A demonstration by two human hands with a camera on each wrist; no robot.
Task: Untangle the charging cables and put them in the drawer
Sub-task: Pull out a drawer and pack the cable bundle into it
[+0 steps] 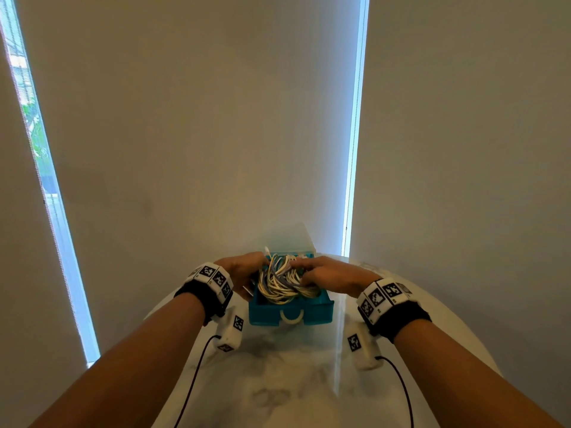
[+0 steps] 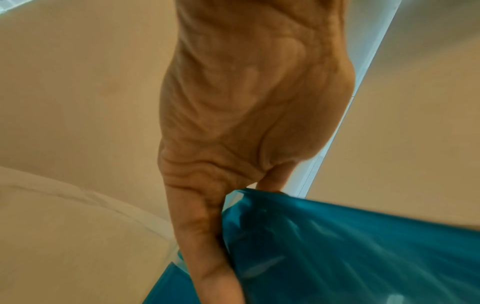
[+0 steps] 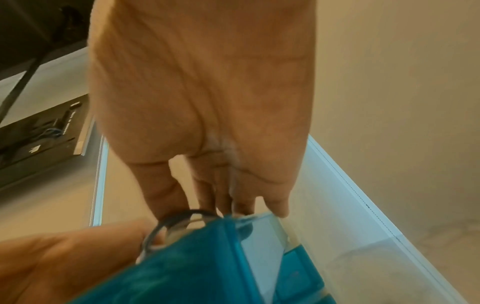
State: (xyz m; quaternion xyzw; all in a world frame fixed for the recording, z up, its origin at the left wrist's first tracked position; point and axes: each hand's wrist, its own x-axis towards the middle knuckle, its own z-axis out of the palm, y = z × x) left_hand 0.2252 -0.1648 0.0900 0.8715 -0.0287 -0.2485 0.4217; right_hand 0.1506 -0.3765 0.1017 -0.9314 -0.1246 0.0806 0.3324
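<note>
A teal drawer (image 1: 318, 313) with a white loop handle stands pulled out towards me on the table, filled with a coil of white, yellow and purple charging cables (image 1: 278, 282). My left hand (image 1: 241, 270) is at the drawer's left wall. In the left wrist view its thumb (image 2: 207, 246) lies along the outside of the drawer (image 2: 337, 246), and the fingers go over the rim and out of sight. My right hand (image 1: 324, 273) lies palm-down on the cables, fingers extended. In the right wrist view those fingers (image 3: 161, 189) reach past the drawer (image 3: 182, 267), beside a cable loop (image 3: 166, 224).
The drawer comes out of a translucent case (image 1: 296, 242) standing against the wall. Everything sits on a round white marble table (image 1: 278, 381). Thin black wires run from both wrist units back along the tabletop. Window strips flank the wall.
</note>
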